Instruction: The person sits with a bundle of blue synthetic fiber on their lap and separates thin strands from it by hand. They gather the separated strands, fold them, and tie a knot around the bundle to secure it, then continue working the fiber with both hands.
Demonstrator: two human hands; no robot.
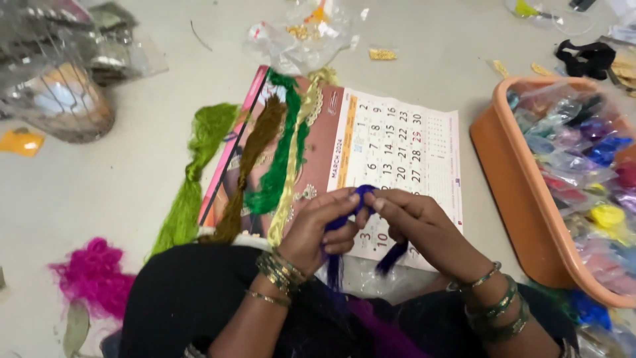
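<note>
Purple thread: a dark blue-purple thread bundle point(361, 199) sits pinched between both hands, above the lower edge of the wall calendar point(391, 152); its loose tails hang down toward the lap.
Left hand: the left hand point(321, 229) has thumb and forefinger pressed together on the top of the bundle, with the other fingers curled around the strands below.
Right hand: the right hand point(414, 222) meets it from the other side, fingertips nipping the same looped top; the remaining fingers are folded in.
Handling: the thread looks light, limp and silky, likely to slip and fray apart, so it seems best held tight at the folded top where the strands are gathered, not by the loose ends.
Wrists: stacked bangles point(281, 272) circle both wrists.
On the calendar: skeins lie side by side: a brown skein point(248, 166), a dark green skein point(281, 152) and a pale gold skein point(295, 166).
Beside the calendar: a lime green skein point(195, 169) lies on the floor to the left.
Farther out: a magenta fibre tuft point(93, 272) lies at lower left, an orange plastic tub point(517, 192) of bagged coloured threads stands at right, and a clear plastic bag point(298, 33) lies above.
</note>
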